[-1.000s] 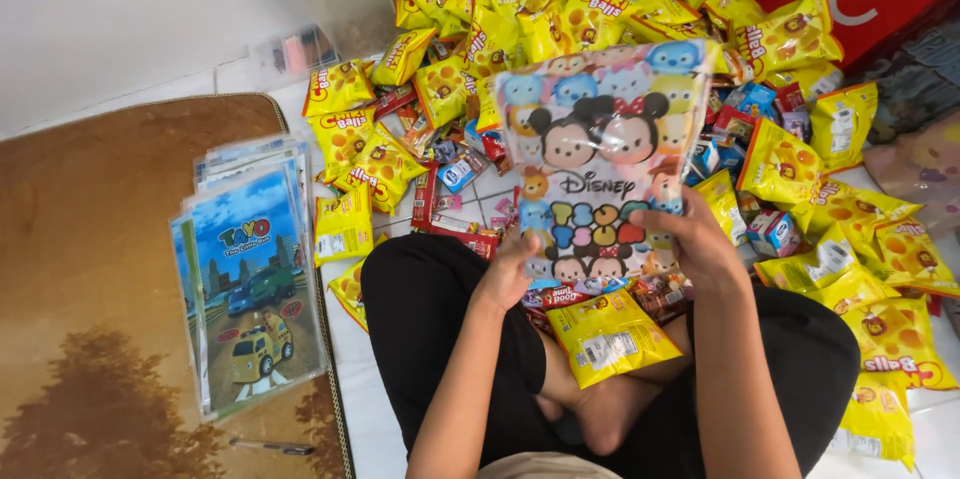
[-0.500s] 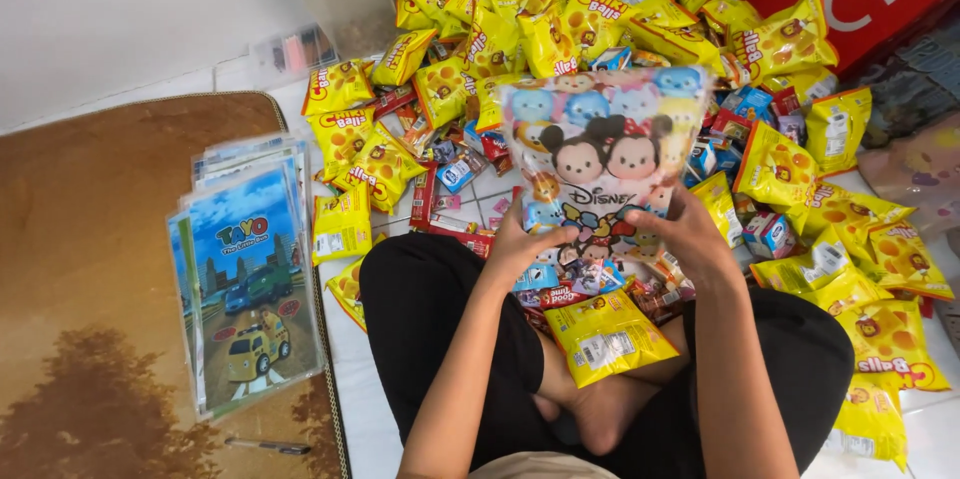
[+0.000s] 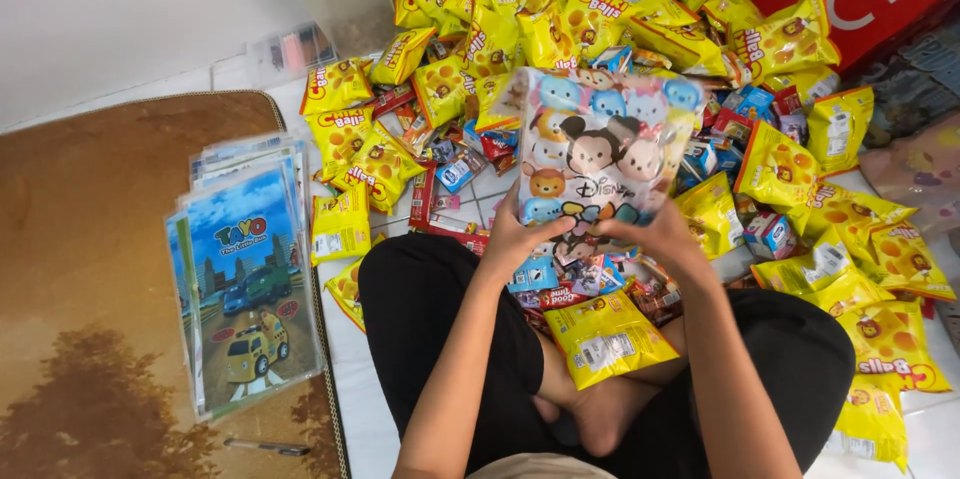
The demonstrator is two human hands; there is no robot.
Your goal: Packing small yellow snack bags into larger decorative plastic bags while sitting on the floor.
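Cartoon bag point(image 3: 600, 144) is being held up over the lap, left hand point(image 3: 520, 234) and right hand point(image 3: 665, 229) fingers gripping its bottom edge, yellow snack packets point(image 3: 610, 339) lying spread around for easy reach, flat bag stack point(image 3: 248, 269) sitting left on the rug point(image 3: 90, 339).

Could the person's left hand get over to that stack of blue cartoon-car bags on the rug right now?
Probably not at once: the left hand and right hand both grip the cartoon-print bag. Nothing stands between it and the stack of blue bags beside the left knee, so once it lets go the way looks free.
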